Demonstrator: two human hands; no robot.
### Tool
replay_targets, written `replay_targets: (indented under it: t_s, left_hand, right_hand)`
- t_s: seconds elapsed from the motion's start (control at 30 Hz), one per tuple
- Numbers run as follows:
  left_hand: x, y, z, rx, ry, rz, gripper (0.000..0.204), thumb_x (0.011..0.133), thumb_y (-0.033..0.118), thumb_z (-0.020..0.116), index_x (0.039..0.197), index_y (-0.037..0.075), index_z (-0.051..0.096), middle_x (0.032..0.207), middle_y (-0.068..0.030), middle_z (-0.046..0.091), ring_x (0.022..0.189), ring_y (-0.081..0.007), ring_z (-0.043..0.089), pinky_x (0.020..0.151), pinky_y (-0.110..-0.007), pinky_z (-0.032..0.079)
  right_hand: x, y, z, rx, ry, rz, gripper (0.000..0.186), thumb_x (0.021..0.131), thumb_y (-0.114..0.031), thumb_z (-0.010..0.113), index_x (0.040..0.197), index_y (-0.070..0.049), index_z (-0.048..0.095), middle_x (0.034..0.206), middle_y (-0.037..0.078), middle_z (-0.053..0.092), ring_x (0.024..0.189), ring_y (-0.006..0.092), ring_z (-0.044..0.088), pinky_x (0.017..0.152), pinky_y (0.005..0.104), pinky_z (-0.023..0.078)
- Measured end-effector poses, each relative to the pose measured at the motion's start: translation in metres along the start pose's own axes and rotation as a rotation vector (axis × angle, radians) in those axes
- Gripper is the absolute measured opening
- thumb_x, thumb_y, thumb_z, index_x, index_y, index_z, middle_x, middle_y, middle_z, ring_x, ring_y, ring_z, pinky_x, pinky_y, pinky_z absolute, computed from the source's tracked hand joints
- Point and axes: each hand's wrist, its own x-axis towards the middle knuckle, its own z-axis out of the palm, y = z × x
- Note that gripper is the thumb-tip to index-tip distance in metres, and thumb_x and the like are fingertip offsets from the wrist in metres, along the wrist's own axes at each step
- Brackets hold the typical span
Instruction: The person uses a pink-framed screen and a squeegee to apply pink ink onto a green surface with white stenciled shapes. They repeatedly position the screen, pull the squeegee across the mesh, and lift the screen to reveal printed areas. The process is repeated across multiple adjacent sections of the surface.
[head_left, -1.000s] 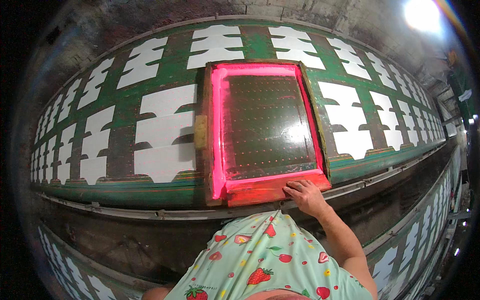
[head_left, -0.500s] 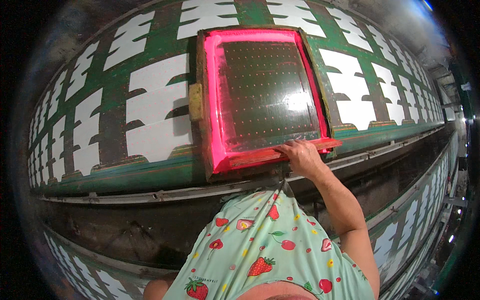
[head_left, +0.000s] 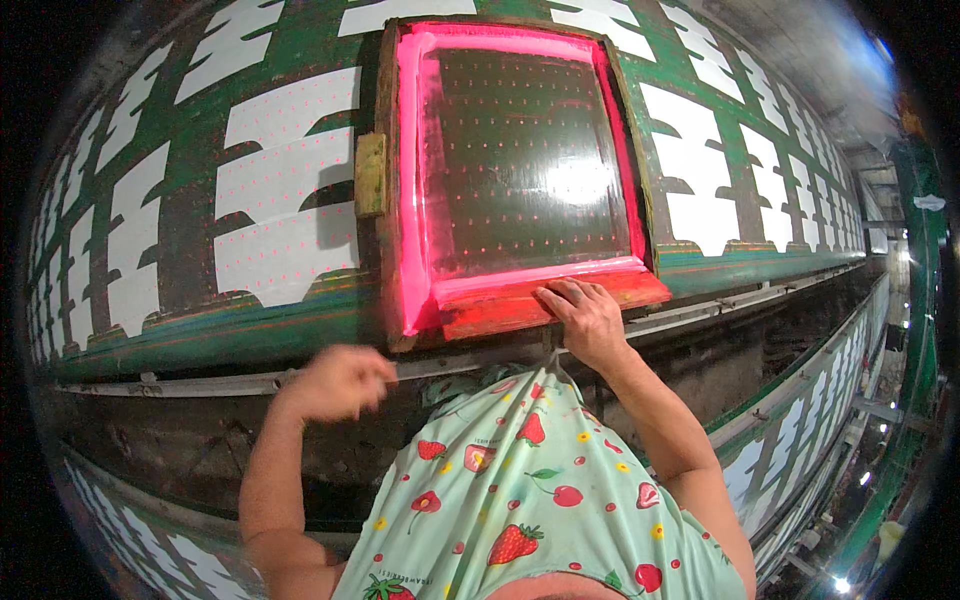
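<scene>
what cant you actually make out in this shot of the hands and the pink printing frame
- Left hand, head view: motion-blurred, so its fingers and grip are unreadable.
- Right hand on the red squeegee: fingertips hidden behind its edge.
- Pink frame: top edge cut off by the picture's rim.

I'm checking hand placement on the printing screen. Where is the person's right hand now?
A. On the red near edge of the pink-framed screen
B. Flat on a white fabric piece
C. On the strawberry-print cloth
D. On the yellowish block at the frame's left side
A: the right hand rests on the red near edge of the pink-framed screen, while the left hand is raised below the table edge, off the frame.
</scene>
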Motion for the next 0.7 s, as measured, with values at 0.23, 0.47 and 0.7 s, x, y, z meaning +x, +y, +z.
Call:
replay_targets:
  t_s: [0.23,0.47,0.7]
  left_hand:
    - [0.136,0.066,-0.046,-0.256,1.447,0.444,0.041,0.109,0.015,0.073,0.147,0.001,0.067,0.125,-0.0099,0.072,0.108,-0.0156,0.067,0.096,-0.034,0.056]
    - [0.208,0.091,-0.046,-0.213,1.544,0.28,0.042,0.114,0.028,0.064,0.136,-0.007,0.071,0.125,-0.0245,0.078,0.119,-0.0352,0.074,0.106,-0.044,0.054]
    - [0.211,0.115,-0.032,-0.104,1.685,0.109,0.048,0.117,0.039,0.057,0.12,-0.006,0.073,0.111,-0.0252,0.077,0.105,-0.0396,0.073,0.095,-0.049,0.054]
  right_hand:
    - [0.06,0.054,0.016,0.0,0.081,-0.124,0.043,0.093,-0.014,0.07,0.135,-0.013,0.075,0.128,0.011,0.075,0.116,0.0317,0.073,0.098,0.0458,0.057]
    - [0.188,0.128,0.02,-0.02,0.161,-0.144,0.038,0.092,-0.007,0.067,0.127,-0.016,0.079,0.113,0.014,0.075,0.108,0.0346,0.074,0.094,0.0484,0.058]
    - [0.331,0.209,0.031,-0.162,0.08,-0.076,0.038,0.095,-0.012,0.067,0.131,-0.019,0.078,0.114,0.016,0.076,0.11,0.0341,0.076,0.094,0.0507,0.06]
